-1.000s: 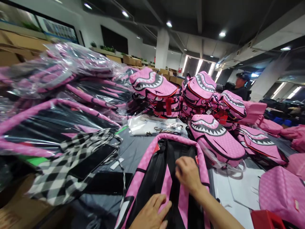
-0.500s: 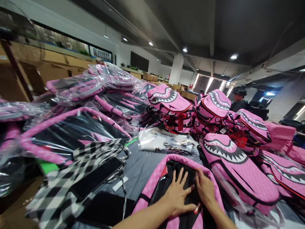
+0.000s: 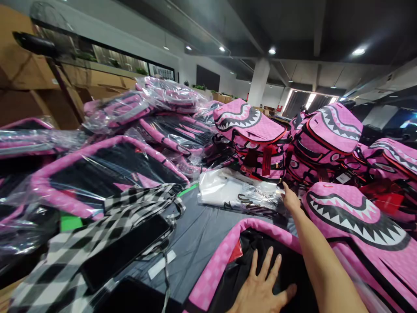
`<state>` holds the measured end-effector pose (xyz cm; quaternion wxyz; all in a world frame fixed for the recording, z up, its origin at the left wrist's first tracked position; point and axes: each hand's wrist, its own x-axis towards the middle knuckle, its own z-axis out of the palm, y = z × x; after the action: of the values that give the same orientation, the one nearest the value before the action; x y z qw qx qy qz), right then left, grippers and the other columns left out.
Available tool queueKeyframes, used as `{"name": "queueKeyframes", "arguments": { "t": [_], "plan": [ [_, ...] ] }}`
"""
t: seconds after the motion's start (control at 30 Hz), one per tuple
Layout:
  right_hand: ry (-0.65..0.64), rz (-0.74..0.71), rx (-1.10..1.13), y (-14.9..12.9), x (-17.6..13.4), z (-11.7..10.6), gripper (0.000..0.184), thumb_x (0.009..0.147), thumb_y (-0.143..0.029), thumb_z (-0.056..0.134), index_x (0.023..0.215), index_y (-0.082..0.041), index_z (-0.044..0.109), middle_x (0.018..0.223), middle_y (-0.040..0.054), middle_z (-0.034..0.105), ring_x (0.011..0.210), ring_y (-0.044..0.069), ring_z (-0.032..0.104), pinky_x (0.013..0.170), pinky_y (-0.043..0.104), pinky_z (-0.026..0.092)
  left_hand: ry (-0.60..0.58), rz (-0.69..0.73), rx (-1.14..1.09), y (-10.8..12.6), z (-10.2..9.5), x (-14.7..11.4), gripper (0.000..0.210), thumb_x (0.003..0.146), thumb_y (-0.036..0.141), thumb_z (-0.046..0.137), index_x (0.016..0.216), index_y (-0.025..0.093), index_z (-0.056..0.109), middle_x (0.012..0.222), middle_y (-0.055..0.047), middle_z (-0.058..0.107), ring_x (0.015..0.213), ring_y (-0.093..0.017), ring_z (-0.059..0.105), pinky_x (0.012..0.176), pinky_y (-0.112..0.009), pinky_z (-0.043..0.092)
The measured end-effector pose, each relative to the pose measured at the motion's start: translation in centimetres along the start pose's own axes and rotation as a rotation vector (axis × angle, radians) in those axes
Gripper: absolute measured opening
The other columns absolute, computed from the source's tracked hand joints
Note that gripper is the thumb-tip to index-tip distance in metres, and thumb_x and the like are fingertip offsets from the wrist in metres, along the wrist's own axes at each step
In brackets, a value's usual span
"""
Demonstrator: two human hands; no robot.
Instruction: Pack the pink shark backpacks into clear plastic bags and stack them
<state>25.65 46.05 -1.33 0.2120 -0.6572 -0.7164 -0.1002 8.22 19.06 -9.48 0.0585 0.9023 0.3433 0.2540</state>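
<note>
A pink and black backpack (image 3: 224, 256) lies back-side up on the table in front of me. My left hand (image 3: 262, 289) rests flat on its black back panel with the fingers spread. My right hand (image 3: 291, 200) is stretched forward over the backpack. Its fingertips touch the right edge of a stack of clear plastic bags (image 3: 237, 191) with black print. Whether those fingers pinch a bag I cannot tell.
Bagged pink backpacks (image 3: 104, 174) are piled at the left. Unbagged pink shark-mouth backpacks (image 3: 355, 217) are heaped at the back and right. A black-and-white checked bag (image 3: 97, 243) lies at the near left on the grey table (image 3: 198, 234). Cardboard boxes (image 3: 29, 91) stand behind.
My right hand has left the backpack's back panel and reached forward to the plastic bags. My left hand stays flat on the panel. The view has turned upward and to the left.
</note>
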Motion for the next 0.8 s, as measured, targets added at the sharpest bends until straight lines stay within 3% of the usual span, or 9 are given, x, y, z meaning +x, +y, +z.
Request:
{"name": "queueKeyframes", "arguments": {
  "t": [0.1,0.17,0.3,0.37,0.43,0.53,0.6,0.67,0.8],
  "plan": [
    [0.016,0.003,0.050,0.0,-0.9,-0.9,0.022,0.086,-0.017,0.057,0.097,-0.025,0.074,0.083,0.0047,0.071,0.073,0.020,0.063,0.062,0.029,0.038,-0.004,-0.008,-0.022,0.1,-0.1,0.1,0.050,0.104,0.050,0.041,0.153,0.047,0.035,0.166,-0.012,0.025,0.151,-0.044,0.024,0.107,-0.076,0.035],
    [0.092,-0.012,0.093,-0.1,-1.0,-2.9,0.017,0.088,-0.022,0.056,0.083,-0.022,0.072,0.082,0.0052,0.069,0.072,0.019,0.061,0.064,0.029,0.038,-0.020,-0.021,-0.046,0.1,-0.3,0.2,0.049,0.104,0.052,0.040,0.152,0.046,0.038,0.166,-0.012,0.026,0.151,-0.045,0.023,0.108,-0.077,0.032],
    [0.333,-0.060,0.186,-0.8,-1.3,-9.8,0.028,0.098,-0.030,0.040,0.098,-0.018,0.065,0.093,0.0099,0.065,0.082,0.021,0.059,0.074,0.032,0.045,-0.044,-0.029,-0.089,0.3,-1.2,0.2,0.058,0.097,0.061,0.049,0.152,0.044,0.040,0.167,-0.013,0.023,0.151,-0.048,0.021,0.108,-0.080,0.026],
    [0.404,-0.164,0.222,-1.1,-3.2,-13.9,0.029,0.100,-0.033,0.036,0.098,-0.018,0.061,0.093,0.0096,0.063,0.085,0.022,0.059,0.077,0.034,0.048,-0.030,-0.037,-0.119,0.6,-2.2,0.2,0.069,0.091,0.069,0.053,0.153,0.042,0.039,0.166,-0.014,0.024,0.150,-0.049,0.021,0.109,-0.081,0.023],
    [0.369,-0.390,0.244,-1.2,-6.8,-17.3,0.026,0.101,-0.034,0.039,0.093,-0.021,0.059,0.088,0.0068,0.061,0.083,0.021,0.059,0.077,0.033,0.049,0.000,-0.068,-0.174,1.2,-3.4,0.3,0.076,0.086,0.074,0.057,0.151,0.037,0.043,0.164,-0.014,0.033,0.150,-0.047,0.023,0.112,-0.079,0.019],
    [0.256,-0.732,0.194,-0.9,-14.6,-20.3,0.024,0.103,-0.028,0.042,0.087,-0.023,0.059,0.079,0.0024,0.059,0.071,0.017,0.058,0.066,0.028,0.047,0.099,-0.215,-0.358,2.9,-5.6,0.4,0.051,0.088,0.059,0.063,0.128,0.027,0.065,0.134,-0.010,0.066,0.138,-0.037,0.046,0.117,-0.066,0.024],
    [0.226,-0.873,0.125,-0.8,-20.1,-21.0,0.023,0.103,-0.022,0.042,0.089,-0.023,0.061,0.076,0.0009,0.059,0.065,0.015,0.055,0.060,0.026,0.045,0.201,-0.383,-0.628,4.6,-6.9,0.1,0.039,0.089,0.054,0.062,0.107,0.022,0.070,0.109,-0.008,0.074,0.115,-0.030,0.061,0.108,-0.053,0.040],
    [0.188,-1.007,0.084,-1.1,-24.8,-21.2,0.024,0.104,-0.017,0.041,0.095,-0.022,0.062,0.075,0.0012,0.062,0.065,0.015,0.056,0.061,0.026,0.046,0.263,-0.567,-0.971,6.6,-7.7,-0.6,0.048,0.083,0.064,0.063,0.099,0.019,0.067,0.100,-0.007,0.073,0.099,-0.026,0.065,0.091,-0.042,0.050],
    [0.196,-1.118,0.062,-3.2,-31.7,-20.3,0.026,0.102,-0.011,0.038,0.095,-0.019,0.062,0.078,0.0042,0.066,0.071,0.017,0.060,0.070,0.029,0.051,0.343,-1.023,-1.406,10.4,-7.6,-3.0,0.063,0.065,0.071,0.074,0.096,0.019,0.062,0.089,-0.005,0.071,0.084,-0.023,0.067,0.069,-0.031,0.050]
  ]
}}
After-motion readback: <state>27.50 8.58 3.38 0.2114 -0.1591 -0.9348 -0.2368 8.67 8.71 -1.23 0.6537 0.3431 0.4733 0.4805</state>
